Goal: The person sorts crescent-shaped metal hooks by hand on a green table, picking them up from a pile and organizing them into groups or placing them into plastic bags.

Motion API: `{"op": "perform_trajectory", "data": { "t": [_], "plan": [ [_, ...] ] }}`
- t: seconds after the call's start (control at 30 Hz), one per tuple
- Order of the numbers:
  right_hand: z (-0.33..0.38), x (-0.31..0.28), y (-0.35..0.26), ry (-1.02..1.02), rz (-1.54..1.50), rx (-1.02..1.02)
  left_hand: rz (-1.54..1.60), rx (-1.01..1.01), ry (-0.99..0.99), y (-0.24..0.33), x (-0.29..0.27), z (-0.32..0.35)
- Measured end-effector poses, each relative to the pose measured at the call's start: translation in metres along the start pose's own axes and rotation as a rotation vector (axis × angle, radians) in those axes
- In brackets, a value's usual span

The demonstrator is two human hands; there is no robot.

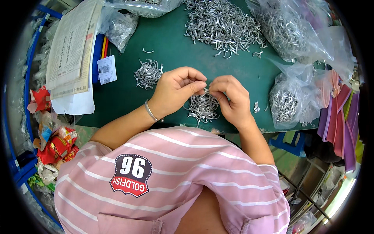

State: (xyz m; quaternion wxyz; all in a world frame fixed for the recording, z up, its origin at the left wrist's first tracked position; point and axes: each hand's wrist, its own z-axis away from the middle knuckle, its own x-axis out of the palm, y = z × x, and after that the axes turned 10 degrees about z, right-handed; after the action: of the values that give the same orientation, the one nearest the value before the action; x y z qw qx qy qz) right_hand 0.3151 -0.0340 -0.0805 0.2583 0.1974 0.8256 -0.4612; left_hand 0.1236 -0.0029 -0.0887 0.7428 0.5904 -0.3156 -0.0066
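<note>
1. Clip (206, 90): a small silvery metal piece, pinched between my two hands just above the near pile (202, 107) of the same clips, which is my landmark here.
2. My left hand (177, 87) sits just left of the near pile, fingers curled in, with thumb and forefinger closed narrowly on the clip's left end.
3. My right hand (231, 97) sits just right of the near pile, its fingertips closed on the clip's right end and meeting the left hand's fingertips.
4. A thin bracelet (150, 110) circles my left wrist, to the lower left of the near pile.
5. The near pile lies on a green table (124, 89), close to the table's front edge.
6. A smaller pile (148, 73) rests to the upper left of the near pile, apart from it.
7. A big heap (222, 25) of clips spreads well beyond the near pile, toward the table's far side.
8. A clear bag (288, 103) of clips stands to the right of the near pile; a larger bag (284, 27) lies beyond it.
9. Papers (72, 50) lie far left of the near pile, hanging over the table's left edge.
10. My pink striped shirt (175, 175) fills the view nearer than the near pile.
</note>
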Motion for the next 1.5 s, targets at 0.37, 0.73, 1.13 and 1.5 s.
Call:
{"op": "perform_trajectory", "data": {
  "t": [0.37,0.73,1.13,1.5],
  "plan": [
    [-0.040,0.016,0.067,0.000,0.539,0.163,0.022,0.078,0.114,-0.002,-0.007,0.003],
    [-0.004,0.001,0.030,-0.008,-0.495,0.743,-0.029,0.075,0.088,-0.005,-0.008,0.002],
    [0.016,-0.004,0.014,0.002,-1.157,0.795,-0.414,-0.026,-0.078,-0.003,0.004,0.002],
    [0.070,-0.117,0.043,0.556,0.831,0.627,-0.245,-0.100,-0.032,-0.009,-0.003,0.003]
  ]
}}
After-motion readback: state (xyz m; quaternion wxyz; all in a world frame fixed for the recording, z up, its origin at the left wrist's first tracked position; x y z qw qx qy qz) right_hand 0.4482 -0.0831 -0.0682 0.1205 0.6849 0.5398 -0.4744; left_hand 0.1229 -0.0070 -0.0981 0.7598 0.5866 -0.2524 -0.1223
